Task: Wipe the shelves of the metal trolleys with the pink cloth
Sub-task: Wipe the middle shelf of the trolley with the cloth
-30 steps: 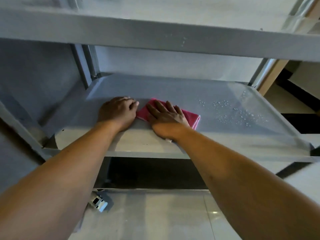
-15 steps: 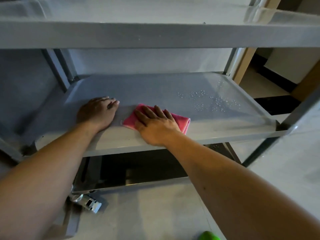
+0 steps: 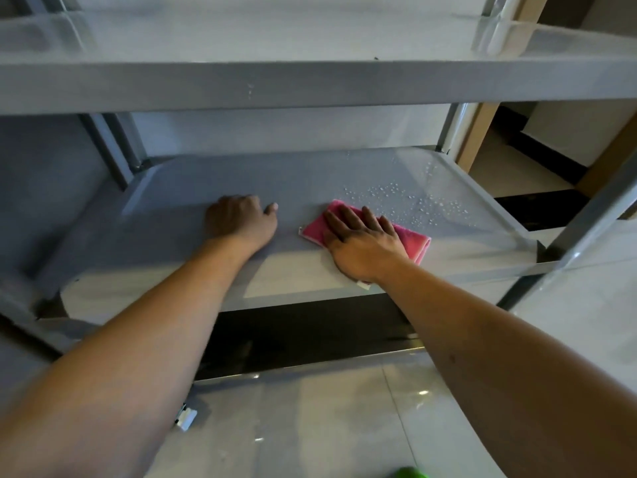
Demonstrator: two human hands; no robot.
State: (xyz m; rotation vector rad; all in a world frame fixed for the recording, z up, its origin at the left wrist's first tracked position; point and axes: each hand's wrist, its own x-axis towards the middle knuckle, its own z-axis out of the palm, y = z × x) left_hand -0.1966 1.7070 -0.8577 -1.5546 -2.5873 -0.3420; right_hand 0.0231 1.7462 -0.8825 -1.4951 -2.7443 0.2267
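Here my right hand point(image 3: 365, 243) lies flat, fingers point(image 3: 348, 219) straight, pressing the pink cloth point(image 3: 412, 241) onto the trolley's middle shelf point(image 3: 206, 177); the cloth is folded, bright pink, pale-edged, just beside water droplets point(image 3: 413, 201); my left hand point(image 3: 239, 219) rests loosely curled on bare metal, holding nothing.

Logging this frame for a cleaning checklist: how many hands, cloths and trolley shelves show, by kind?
Hands: 2 (left hand, right hand)
Pink cloth: 1
Trolley shelves: 2 (upper shelf, middle shelf)
Total: 5
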